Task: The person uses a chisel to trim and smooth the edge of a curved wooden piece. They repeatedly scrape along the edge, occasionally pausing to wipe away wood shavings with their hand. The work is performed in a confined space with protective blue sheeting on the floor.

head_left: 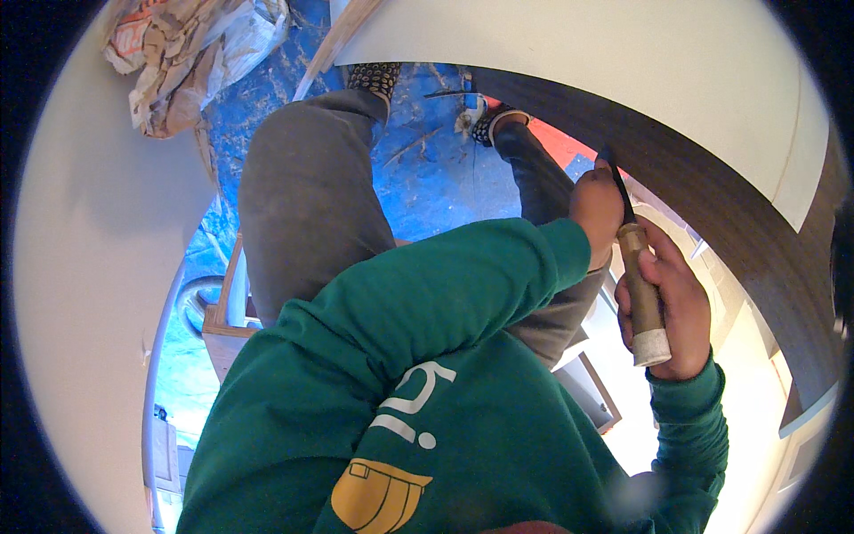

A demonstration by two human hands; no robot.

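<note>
While the right hand (672,307) wraps tightly around the wooden handle of a chisel (639,285), the left hand (594,209) closes its fingers around the dark blade just above that grip, the tip meeting the edge of a dark wood-grain panel (712,191) beyond the knuckles. Below and left of the hands sit green sleeves and grey trousers; farther off, a blue tarp (427,178) and crumpled paper bag (187,53), its contents unseen.

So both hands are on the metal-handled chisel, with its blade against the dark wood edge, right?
Not quite: the head view shows the chisel has a wooden handle, not metal. The right hand grips it, the left hand steadies the blade against the dark wood edge.
</note>
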